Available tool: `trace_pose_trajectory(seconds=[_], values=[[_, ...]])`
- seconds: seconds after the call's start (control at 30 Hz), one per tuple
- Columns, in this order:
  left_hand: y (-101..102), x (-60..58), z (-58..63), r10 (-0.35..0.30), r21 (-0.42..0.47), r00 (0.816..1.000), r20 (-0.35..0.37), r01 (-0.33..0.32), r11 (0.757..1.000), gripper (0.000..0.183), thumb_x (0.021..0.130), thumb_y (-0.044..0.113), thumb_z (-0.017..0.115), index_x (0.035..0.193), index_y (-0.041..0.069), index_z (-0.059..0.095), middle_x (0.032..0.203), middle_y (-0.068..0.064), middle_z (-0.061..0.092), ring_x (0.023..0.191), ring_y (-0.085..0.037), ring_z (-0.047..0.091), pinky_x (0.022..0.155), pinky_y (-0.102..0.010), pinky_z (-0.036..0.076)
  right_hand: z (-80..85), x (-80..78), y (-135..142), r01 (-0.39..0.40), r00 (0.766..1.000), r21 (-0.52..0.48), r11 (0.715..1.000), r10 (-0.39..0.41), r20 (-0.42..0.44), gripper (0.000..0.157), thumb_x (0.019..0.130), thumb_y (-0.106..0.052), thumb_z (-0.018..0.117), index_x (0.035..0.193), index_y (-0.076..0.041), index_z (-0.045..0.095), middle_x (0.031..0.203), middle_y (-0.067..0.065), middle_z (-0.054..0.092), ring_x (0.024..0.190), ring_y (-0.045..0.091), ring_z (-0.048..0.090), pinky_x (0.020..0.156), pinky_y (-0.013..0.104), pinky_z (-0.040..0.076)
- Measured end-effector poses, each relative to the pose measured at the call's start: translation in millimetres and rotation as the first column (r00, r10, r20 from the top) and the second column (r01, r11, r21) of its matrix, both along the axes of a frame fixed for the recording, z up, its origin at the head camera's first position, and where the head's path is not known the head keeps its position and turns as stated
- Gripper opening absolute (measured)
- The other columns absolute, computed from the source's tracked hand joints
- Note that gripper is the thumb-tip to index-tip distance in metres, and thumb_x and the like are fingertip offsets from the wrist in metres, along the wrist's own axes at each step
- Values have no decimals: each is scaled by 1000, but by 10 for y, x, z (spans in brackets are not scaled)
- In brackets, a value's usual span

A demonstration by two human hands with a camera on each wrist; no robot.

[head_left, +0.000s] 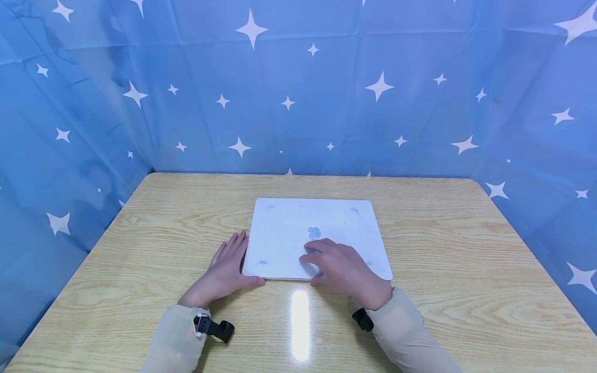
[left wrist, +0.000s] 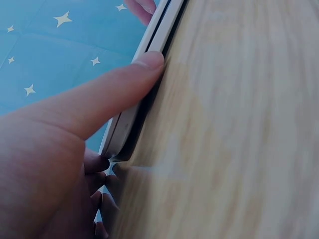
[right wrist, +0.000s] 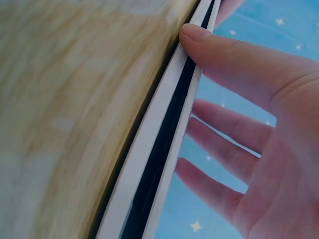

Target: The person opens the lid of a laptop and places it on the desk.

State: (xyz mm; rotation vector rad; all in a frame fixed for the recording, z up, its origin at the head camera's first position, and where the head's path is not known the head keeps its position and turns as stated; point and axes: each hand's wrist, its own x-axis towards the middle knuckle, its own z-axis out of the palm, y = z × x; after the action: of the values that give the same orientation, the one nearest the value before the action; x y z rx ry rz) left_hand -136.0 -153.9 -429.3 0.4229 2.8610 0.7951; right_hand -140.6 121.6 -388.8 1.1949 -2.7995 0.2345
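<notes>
A closed silver laptop (head_left: 284,238) lies on the table, its lid bearing a logo and a few smudges. At its left front corner rests my left hand (head_left: 226,272): the fingers stretch along the left side, and the thumb (left wrist: 149,60) lies against the front edge. My right hand (head_left: 347,269) is over the front part of the lid, its fingers loosely bent with their tips at the lid surface. Its thumb (right wrist: 195,33) touches the front edge, across the dark gap between lid and base (right wrist: 149,164).
The wooden table (head_left: 466,259) extends around the laptop on all sides. Blue cloth with white stars (head_left: 326,119) hangs behind it and at both sides. A strip of light reflects off the tabletop in front of the laptop. Black wrist cameras (head_left: 224,331) sit on both sleeves.
</notes>
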Motion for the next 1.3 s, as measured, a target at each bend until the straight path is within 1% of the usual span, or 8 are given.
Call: trace_pose_trajectory(seconds=[0.2, 0.37, 0.57, 0.83, 1.0, 1.1, 1.3], values=[[3, -3, -5, 0, -3, 1000, 0, 0, 1000, 113, 65, 62, 65, 142, 0, 11, 148, -14, 6, 135, -27, -1, 106, -46, -2, 12, 5, 1, -14, 1000, -1, 1000, 14, -17, 43, 63, -29, 80, 103, -25, 66, 117, -1, 55, 106, 17, 50, 67, 31, 51], [6, 1, 2, -3, 10, 1000, -3, 3, 1000, 112, 66, 60, 66, 142, 1, 11, 148, -14, 7, 135, -28, -1, 106, -46, -1, 29, 11, 4, -22, 999, -2, 1000, 22, -27, 41, 63, -28, 80, 102, -24, 66, 115, -2, 56, 104, 15, 51, 65, 30, 51], [-5, -3, -21, -14, 26, 999, -29, 14, 1000, 111, 65, 58, 68, 143, 5, 11, 148, -15, 9, 134, -30, 1, 105, -48, 0, 53, 15, 12, -7, 999, -16, 1000, 6, -45, 39, 64, -28, 80, 100, -24, 66, 110, -10, 57, 102, 10, 52, 64, 28, 50], [-18, -10, -46, -25, 26, 998, -51, 26, 999, 109, 65, 63, 64, 144, 8, 11, 147, -16, 9, 134, -30, 1, 105, -48, -1, 81, 22, 16, 6, 998, -34, 999, -8, -57, 36, 63, -27, 80, 97, -25, 66, 105, -12, 58, 97, 8, 53, 60, 27, 50], [-26, -9, -45, -28, 34, 999, -44, 30, 999, 108, 66, 63, 64, 144, 10, 12, 147, -17, 8, 134, -30, 0, 105, -49, -1, 101, 30, 10, 9, 998, -40, 999, -12, -67, 35, 63, -27, 80, 95, -25, 66, 103, -13, 59, 94, 7, 55, 58, 27, 49], [-26, -8, -38, -22, 38, 999, -35, 23, 999, 108, 66, 63, 64, 144, 10, 11, 147, -16, 8, 135, -29, 0, 105, -48, -2, 108, 31, 12, 7, 996, -39, 999, -10, -84, 30, 65, -27, 79, 92, -26, 66, 101, -13, 59, 92, 7, 55, 56, 26, 49], [-9, -13, -15, -16, 43, 999, -32, 17, 999, 108, 66, 62, 65, 144, 9, 11, 147, -15, 8, 135, -28, 0, 105, -47, -2, 123, 28, 31, 6, 992, -55, 998, -12, -123, 22, 67, -28, 77, 85, -25, 63, 91, -15, 57, 84, 5, 53, 51, 23, 45]])
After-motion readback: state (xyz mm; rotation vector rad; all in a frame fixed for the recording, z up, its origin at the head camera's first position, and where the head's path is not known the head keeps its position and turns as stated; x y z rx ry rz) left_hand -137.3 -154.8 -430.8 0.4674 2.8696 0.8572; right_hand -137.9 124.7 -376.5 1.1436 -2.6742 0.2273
